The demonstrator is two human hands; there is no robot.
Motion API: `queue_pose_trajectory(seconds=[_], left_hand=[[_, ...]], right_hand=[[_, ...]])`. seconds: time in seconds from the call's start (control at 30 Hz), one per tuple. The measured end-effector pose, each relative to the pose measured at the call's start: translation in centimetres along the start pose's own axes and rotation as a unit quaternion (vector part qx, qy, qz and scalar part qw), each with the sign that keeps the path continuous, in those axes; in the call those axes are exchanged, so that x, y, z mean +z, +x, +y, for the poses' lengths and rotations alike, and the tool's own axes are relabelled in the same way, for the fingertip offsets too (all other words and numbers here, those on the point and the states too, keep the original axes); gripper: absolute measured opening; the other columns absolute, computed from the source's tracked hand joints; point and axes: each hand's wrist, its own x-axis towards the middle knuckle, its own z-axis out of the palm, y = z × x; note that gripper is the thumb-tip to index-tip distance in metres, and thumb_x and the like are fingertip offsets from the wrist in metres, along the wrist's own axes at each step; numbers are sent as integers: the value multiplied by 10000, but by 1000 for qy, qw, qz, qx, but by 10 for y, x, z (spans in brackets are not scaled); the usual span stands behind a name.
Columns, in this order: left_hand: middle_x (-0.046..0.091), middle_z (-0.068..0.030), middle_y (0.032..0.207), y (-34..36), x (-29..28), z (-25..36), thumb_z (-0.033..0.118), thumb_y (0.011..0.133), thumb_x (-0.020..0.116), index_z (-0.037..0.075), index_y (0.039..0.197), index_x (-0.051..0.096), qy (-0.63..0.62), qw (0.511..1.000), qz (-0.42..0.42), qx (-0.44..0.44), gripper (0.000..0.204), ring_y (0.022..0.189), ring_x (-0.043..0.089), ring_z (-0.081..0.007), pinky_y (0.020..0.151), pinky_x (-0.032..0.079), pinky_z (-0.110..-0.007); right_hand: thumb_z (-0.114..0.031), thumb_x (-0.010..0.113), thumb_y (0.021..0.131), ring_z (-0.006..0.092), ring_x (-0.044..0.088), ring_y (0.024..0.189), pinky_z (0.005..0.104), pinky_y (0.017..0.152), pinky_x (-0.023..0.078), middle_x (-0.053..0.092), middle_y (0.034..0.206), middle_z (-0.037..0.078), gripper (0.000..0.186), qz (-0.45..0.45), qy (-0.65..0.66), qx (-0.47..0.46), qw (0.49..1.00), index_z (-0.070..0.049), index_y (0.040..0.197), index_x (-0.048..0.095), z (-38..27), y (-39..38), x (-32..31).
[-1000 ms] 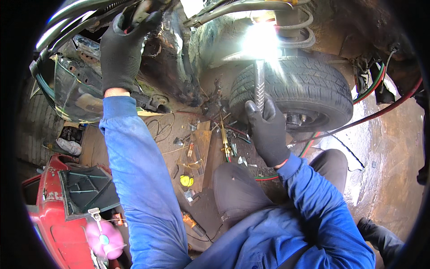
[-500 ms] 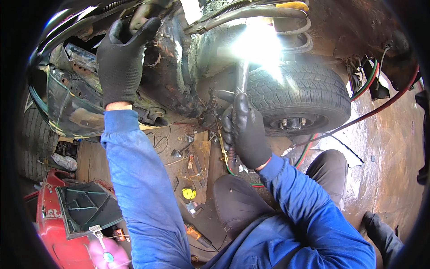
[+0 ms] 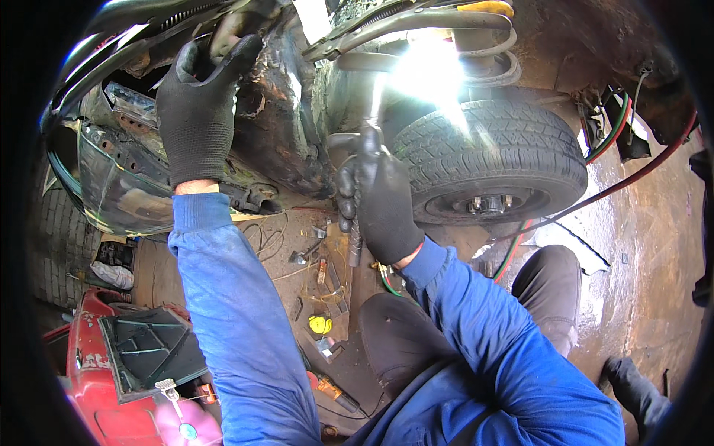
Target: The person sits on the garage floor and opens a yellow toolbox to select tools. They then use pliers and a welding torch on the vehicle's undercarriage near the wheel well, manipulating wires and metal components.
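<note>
My left hand, in a black glove, reaches up to the worn car body at upper left. Its thumb and forefinger curve round a dull, rounded part; the other fingertips are hidden, and I cannot make out what that part is. My right hand, gloved too, is closed round an upright metal bar tool with a ribbed lower end. A rounded metal piece juts left above the fist. The tool's upper end runs into strong glare beside the coil spring, above a tyre lying on its side.
Red and green hoses run at right and pass near my knees. Between the car and my legs lie a yellow tape measure, an orange power tool and scraps. A red car panel stands at lower left. Another person's leg shows at lower right.
My right hand has moved left and slightly up with the metal bar tool, away from the tyre's middle toward the car body. My left hand stays at nearly the same spot.
</note>
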Motion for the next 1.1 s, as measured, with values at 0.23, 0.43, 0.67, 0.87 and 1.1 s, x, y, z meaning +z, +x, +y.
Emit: queue_pose_trajectory(seconds=[0.23,0.43,0.67,0.87,1.1], left_hand=[[778,-123,955,1,5,-5,619,885,891,-47,1118,769,-19,999,27,36,717,841,699,-198,838,568,-379],[783,-116,932,-1,3,1,589,912,886,-20,1129,771,-49,999,11,16,656,814,686,-177,814,563,-360],[785,-124,953,-1,2,5,590,905,891,-40,1159,769,-22,1000,9,-17,690,831,694,-188,841,568,-359],[783,-124,1000,-1,1,6,561,909,898,-50,1181,760,-37,999,6,-21,683,855,690,-200,848,563,-357],[780,-98,1006,-2,1,7,496,937,898,-41,1207,748,-79,997,-10,-16,620,841,672,-174,829,551,-335]], right_hand=[[-464,466,1199,82,503,529,276,441,409,543,713,-6,503,65,51,-79,993,-18,1216,699,-13,-12,-5],[-459,481,1203,55,475,546,254,500,414,541,719,0,514,-4,-85,-40,996,-15,1091,714,-14,-4,6],[-578,463,1170,90,504,488,282,423,456,519,694,-5,566,55,135,-63,987,-54,1170,676,-21,-9,-4],[-686,457,1139,98,495,479,295,421,474,519,709,-4,668,-30,-152,-70,985,-46,1166,649,-9,-3,-3],[-431,446,1206,93,516,498,291,424,445,553,686,4,506,46,40,16,998,-19,1038,686,-13,-2,5]])
